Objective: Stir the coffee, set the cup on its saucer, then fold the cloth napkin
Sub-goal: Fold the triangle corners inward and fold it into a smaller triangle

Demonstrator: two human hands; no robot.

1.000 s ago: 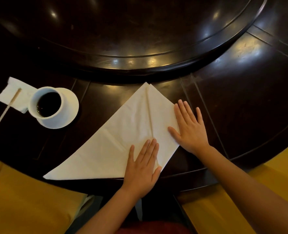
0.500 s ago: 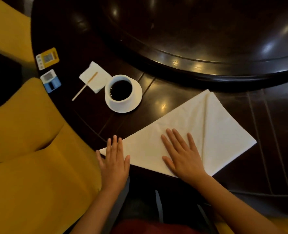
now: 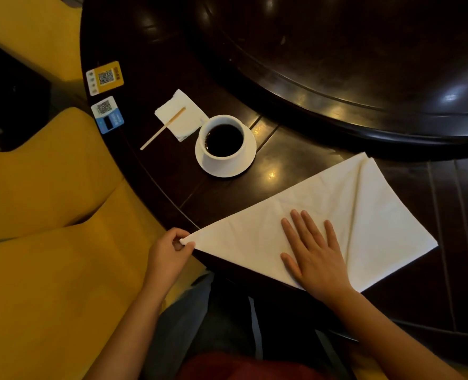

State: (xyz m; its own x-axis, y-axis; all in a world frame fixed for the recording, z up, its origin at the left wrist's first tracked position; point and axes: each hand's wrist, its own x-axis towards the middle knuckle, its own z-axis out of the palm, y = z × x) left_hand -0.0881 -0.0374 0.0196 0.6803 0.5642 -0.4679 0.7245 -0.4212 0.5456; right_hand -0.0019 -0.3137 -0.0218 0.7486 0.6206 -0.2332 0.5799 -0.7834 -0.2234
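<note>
White cloth napkin (image 3: 337, 215) lies on the dark wooden desk (image 3: 296, 154), folded into a broad triangle with one flap turned over along a crease on its right side; its long edge runs along the desk's near rim. The left hand (image 3: 169, 253) has its grip pinched on the napkin's pointed left corner, right at the desk edge. The right hand (image 3: 313, 253) lies flat and released, fingers spread, pressing the middle of the cloth. Beyond the napkin, a white cup (image 3: 223, 141) stands on its white saucer (image 3: 248, 157), filled with black coffee (image 3: 224, 140). Just left of it a wooden stirrer (image 3: 163, 128) rests across a small paper napkin (image 3: 183, 116). Two QR cards (image 3: 105, 77) sit near the desk's left edge.
</note>
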